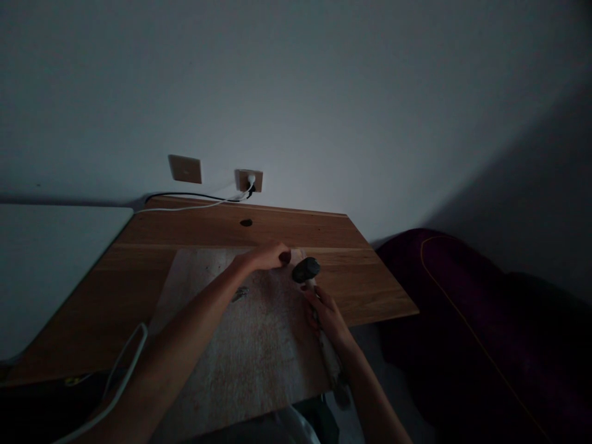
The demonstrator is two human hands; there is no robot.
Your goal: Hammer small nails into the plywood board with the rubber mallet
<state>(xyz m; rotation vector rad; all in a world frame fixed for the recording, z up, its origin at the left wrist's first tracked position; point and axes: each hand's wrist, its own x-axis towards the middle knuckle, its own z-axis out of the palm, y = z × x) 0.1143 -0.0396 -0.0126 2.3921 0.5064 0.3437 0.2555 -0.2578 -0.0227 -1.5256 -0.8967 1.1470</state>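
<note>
My right hand (326,311) is wrapped round the pale handle of a mallet (306,269), whose thick black head sits just right of my left hand. My left hand (272,254) is closed in a pinch over the far right corner of a worn, whitish wooden board (259,351). What the pinched fingers hold, if anything, is too small and dark to make out. A little heap of shiny metal pieces (240,294), perhaps nails, lies on the board beside my left forearm.
The board lies on a wooden table (370,277) against a pale wall. A plugged socket (250,180) with white and black cables stands behind it. A white surface (55,265) adjoins at left; dark purple upholstery (444,320) is at right. A pale cable (134,354) loops near my left arm.
</note>
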